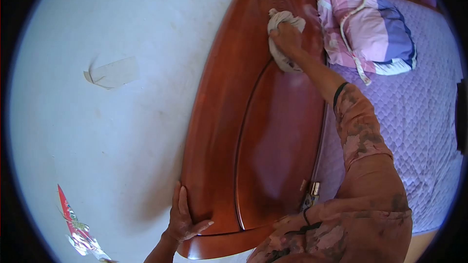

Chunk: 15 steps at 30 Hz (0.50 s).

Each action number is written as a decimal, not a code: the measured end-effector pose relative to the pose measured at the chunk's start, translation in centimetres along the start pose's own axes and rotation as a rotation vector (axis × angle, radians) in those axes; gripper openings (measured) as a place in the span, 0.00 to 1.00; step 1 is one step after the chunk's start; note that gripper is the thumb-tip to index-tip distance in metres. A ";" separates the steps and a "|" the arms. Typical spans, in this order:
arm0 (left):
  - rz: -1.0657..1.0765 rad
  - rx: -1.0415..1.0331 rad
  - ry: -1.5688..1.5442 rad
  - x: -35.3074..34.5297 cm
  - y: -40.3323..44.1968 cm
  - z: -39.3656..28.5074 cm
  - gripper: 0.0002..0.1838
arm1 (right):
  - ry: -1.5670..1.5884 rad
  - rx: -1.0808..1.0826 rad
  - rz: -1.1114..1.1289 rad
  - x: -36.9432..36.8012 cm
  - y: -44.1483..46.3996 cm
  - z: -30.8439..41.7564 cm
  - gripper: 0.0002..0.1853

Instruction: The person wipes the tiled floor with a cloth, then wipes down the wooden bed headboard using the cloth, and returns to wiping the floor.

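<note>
My right hand [287,38] is closed on a whitish cloth [283,63], which is bunched up and pressed to the upper part of a glossy reddish-brown wooden headboard [219,97]. Down at the headboard's near end, my left hand [181,220] lies against its edge with thumb and fingers spread, holding nothing. A dark curved groove runs along the wood between the two hands. Part of the cloth is hidden under my right hand.
Right of the headboard is a bed with a quilted purple cover [390,102]. A folded pink-and-purple quilt [365,24] lies on it. A small gold-topped object [313,192] sits by the headboard's inner edge. The white wall [107,131] bears a torn paper patch [114,72] and a red decoration [70,214].
</note>
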<state>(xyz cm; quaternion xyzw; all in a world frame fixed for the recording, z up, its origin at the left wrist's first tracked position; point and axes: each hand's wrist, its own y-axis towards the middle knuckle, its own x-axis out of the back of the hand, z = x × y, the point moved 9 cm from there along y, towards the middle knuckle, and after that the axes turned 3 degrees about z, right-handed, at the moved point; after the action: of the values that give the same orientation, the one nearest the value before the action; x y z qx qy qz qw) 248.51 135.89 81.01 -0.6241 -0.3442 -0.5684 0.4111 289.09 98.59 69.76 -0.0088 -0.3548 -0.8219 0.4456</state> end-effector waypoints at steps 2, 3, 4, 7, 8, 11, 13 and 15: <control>0.020 0.027 -0.014 -0.3 0.0 0.2 0.66 | 0.104 0.043 -0.001 0.5 -3.5 1.0 0.20; 0.030 0.041 -0.022 -0.6 -0.1 0.6 0.67 | 0.129 0.066 -0.001 0.2 -5.5 1.4 0.20; 0.035 0.057 -0.030 -0.7 -0.3 0.8 0.68 | 0.155 0.094 -0.001 0.2 -7.5 2.2 0.21; 0.013 0.046 0.034 -0.2 -0.1 0.0 0.67 | 0.230 0.248 0.012 2.7 -15.0 8.0 0.22; 0.009 0.047 0.039 -0.2 -0.1 -0.1 0.66 | 0.275 0.331 0.031 4.0 -17.3 10.6 0.20; 0.014 0.058 0.059 -0.2 -0.1 -0.1 0.66 | 0.469 0.536 0.078 6.7 -23.6 16.8 0.15; 0.016 0.069 0.079 -0.2 -0.1 -0.3 0.65 | 0.466 0.601 0.129 7.3 -27.6 19.6 0.13; 0.011 0.052 0.065 -0.4 -0.1 -0.2 0.65 | 0.383 0.676 0.141 7.1 -30.8 21.9 0.13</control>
<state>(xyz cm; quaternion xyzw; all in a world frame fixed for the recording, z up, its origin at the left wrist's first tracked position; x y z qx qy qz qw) 248.28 135.79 80.61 -0.5964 -0.3420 -0.5769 0.4411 255.45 117.16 70.75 0.2677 -0.5143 -0.6130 0.5368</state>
